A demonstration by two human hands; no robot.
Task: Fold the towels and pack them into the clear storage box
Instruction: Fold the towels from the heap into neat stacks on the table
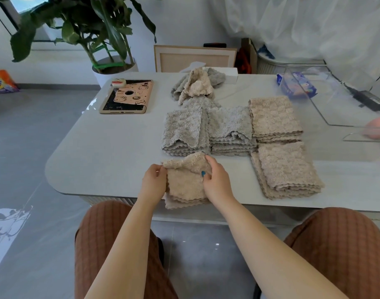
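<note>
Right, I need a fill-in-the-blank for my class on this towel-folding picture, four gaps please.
The left hand and right hand hold a ____ towel.
The folded grey stacks number ____.
The tablet lies to the ____ of those stacks.
The clear box holds ____ towels.
Missing words: beige; two; left; no.

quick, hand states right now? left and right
Left hand: pinches the left edge of the beige towel being folded.
Right hand: grips the same towel's right side, fingers curled on it.
</note>
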